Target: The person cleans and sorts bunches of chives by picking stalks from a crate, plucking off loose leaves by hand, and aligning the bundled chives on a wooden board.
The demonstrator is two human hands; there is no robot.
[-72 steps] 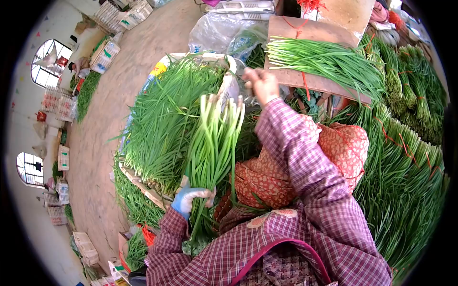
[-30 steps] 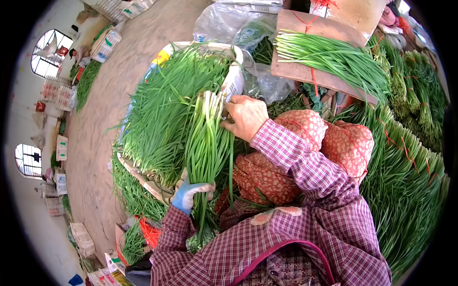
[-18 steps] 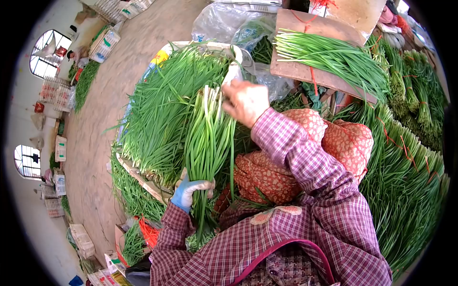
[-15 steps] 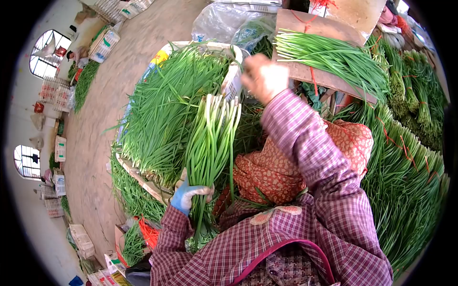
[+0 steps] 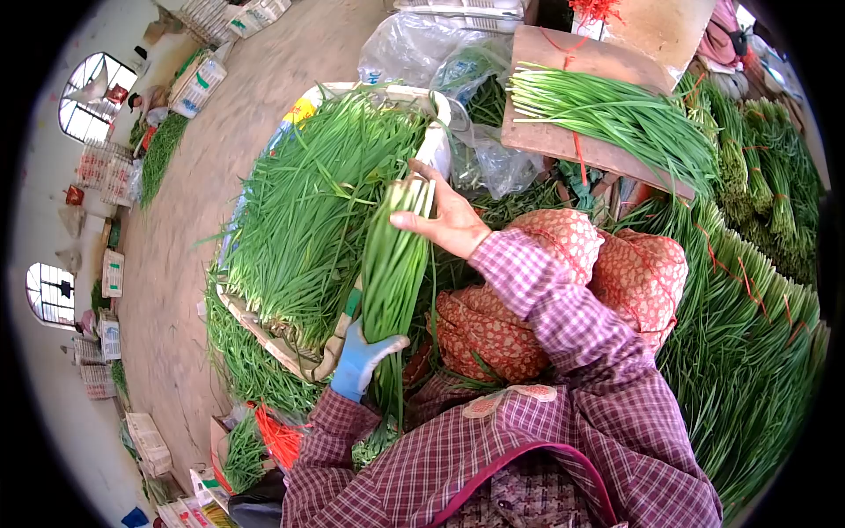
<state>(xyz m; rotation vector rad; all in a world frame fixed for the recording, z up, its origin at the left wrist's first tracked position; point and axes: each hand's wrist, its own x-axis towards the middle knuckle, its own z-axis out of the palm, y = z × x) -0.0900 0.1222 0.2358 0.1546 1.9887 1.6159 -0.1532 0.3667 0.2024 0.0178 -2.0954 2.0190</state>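
Note:
A bunch of garlic chives point(image 5: 393, 264) stands near upright in front of me, its pale cut ends on top and the green leaves hanging down. My left hand point(image 5: 359, 363), in a blue and white glove, is around its lower part with the thumb across the near side. Up at the pale ends my bare right hand point(image 5: 444, 216) grips the bunch, thumb in front and fingers behind. Just left of the bunch, a basket point(image 5: 242, 317) is heaped with loose garlic chives point(image 5: 326, 194).
A wooden board point(image 5: 546, 132) at the upper right bears another pile of chives point(image 5: 607, 114) and red ties. Tied bunches point(image 5: 748, 352) line the right side. A clear plastic bag point(image 5: 405, 48) lies behind the basket. Orange-red strips point(image 5: 280, 437) lie at the lower left.
My right hand has come down from beside the basket's far corner onto the pale ends of the bunch. My left hand still holds the lower part, its thumb now more outstretched.

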